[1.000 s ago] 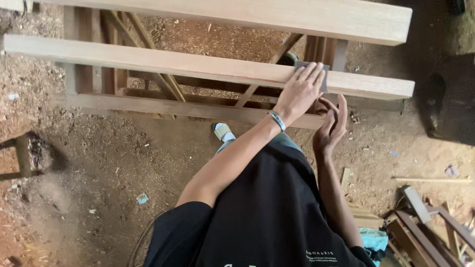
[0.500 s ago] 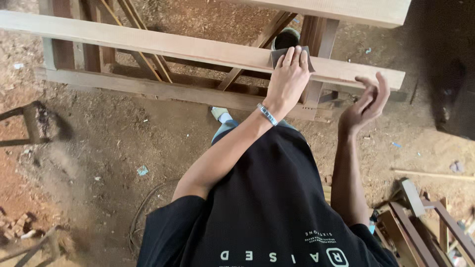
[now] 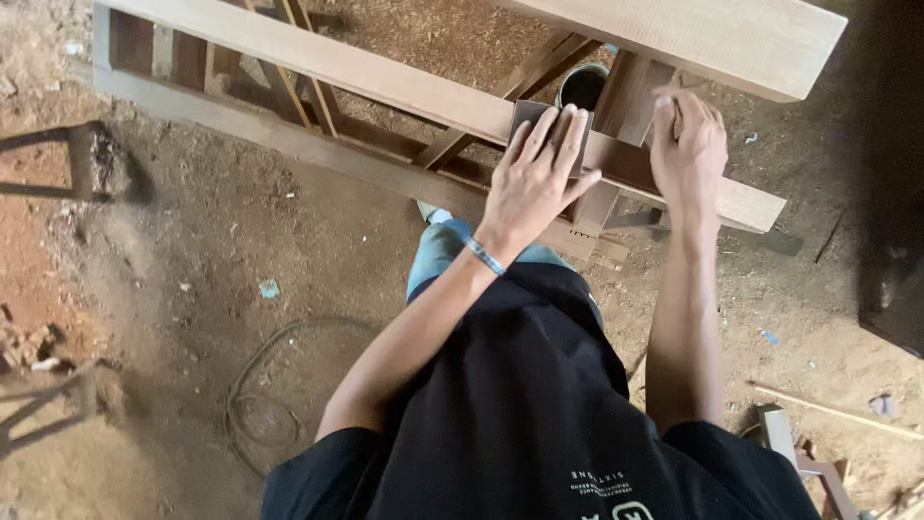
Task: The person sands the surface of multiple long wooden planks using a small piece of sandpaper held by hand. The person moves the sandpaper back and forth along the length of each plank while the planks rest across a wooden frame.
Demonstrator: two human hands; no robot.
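Observation:
My left hand [image 3: 535, 179] lies flat on a dark sheet of sandpaper [image 3: 528, 115], pressing it onto a long pale wooden rail [image 3: 318, 60] of a frame. A blue band circles that wrist. My right hand [image 3: 688, 144] rests palm down on the same rail a little further right, fingers together, holding nothing that I can see. I stand close to the frame in a black shirt and blue trousers.
A second thick wooden beam [image 3: 703, 29] runs above the rail at top right. A dark round can [image 3: 581, 85] sits under the frame. The dirt floor holds a coiled cable [image 3: 255, 404], wood scraps [image 3: 808, 453] at bottom right and a dark block [image 3: 895, 289] at right.
My right hand has risen from below the rail and come down on top of it. My left hand has stayed on the sandpaper, moving along the rail.

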